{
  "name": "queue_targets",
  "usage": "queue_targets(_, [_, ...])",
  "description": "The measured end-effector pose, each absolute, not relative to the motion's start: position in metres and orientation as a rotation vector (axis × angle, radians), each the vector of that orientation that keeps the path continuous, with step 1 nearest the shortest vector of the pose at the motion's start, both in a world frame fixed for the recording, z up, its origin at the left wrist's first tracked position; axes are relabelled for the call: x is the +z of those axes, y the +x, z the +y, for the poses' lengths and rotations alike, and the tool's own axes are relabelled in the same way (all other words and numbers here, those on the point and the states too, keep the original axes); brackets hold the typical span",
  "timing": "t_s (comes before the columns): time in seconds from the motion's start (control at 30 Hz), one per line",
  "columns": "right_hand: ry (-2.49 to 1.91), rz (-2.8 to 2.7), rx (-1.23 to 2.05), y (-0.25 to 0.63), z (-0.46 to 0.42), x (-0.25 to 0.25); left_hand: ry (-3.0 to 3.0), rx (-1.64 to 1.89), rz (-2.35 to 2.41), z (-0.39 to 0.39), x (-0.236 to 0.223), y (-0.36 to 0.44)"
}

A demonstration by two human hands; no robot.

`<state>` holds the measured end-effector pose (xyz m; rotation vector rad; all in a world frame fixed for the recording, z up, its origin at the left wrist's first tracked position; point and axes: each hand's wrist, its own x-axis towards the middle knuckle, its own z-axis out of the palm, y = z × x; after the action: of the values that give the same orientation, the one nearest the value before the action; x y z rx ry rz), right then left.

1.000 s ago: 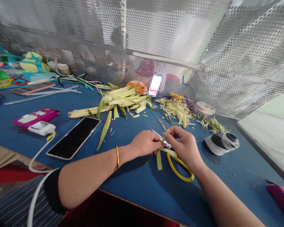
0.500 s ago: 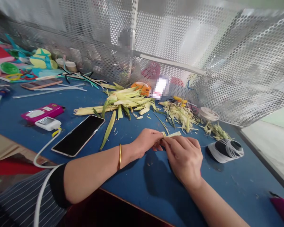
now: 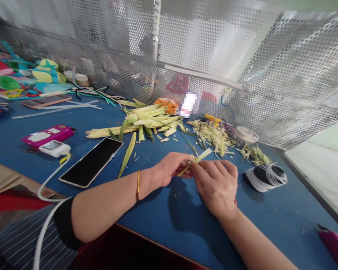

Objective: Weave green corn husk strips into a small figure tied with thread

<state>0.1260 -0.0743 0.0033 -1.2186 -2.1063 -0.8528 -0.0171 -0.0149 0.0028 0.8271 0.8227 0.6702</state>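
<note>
Between my two hands is a pale green strip of leaf, perhaps corn husk (image 3: 205, 154), with a narrow green end crossing the left fingers. My left hand (image 3: 170, 167), a gold bangle at its wrist, pinches the strip from the left. From the other side my right hand (image 3: 218, 183) grips it with thumb and forefinger, the knuckles covering much of the piece. Just beyond lies a heap of shredded husk (image 3: 211, 135), and a larger pile of husk leaves (image 3: 149, 116) sits further left. Right of my right hand rests a spool of white thread (image 3: 266, 178).
On the blue table (image 3: 146, 221) are a black-screened phone (image 3: 91, 161), a magenta box (image 3: 48, 135) and a white device (image 3: 55, 147) with a cable. Coloured craft pieces (image 3: 46, 71) crowd the far left. A perforated metal screen (image 3: 202, 41) closes off the back.
The strip's free end now points more upward, and its narrow green end shows across my left fingers. Both hands stay together; the whole view has shifted slightly.
</note>
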Motion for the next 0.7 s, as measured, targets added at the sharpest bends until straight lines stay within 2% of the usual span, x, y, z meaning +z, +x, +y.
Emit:
queue_targets(0.33, [-1.159,-2.131,-0.872,0.125,-0.072,-0.003,0.764,0.797,0.752,-0.012,0.000,-0.016])
queue_targets(0.57, [-1.001,-2.318,-0.885,0.120,-0.070,-0.007,0.751,0.760,0.782,-0.017,0.001,-0.013])
queue_targets(0.7, [-1.096,-2.141,-0.603,0.122,-0.069,-0.009,0.783,0.769,0.799,-0.017,0.000,-0.013])
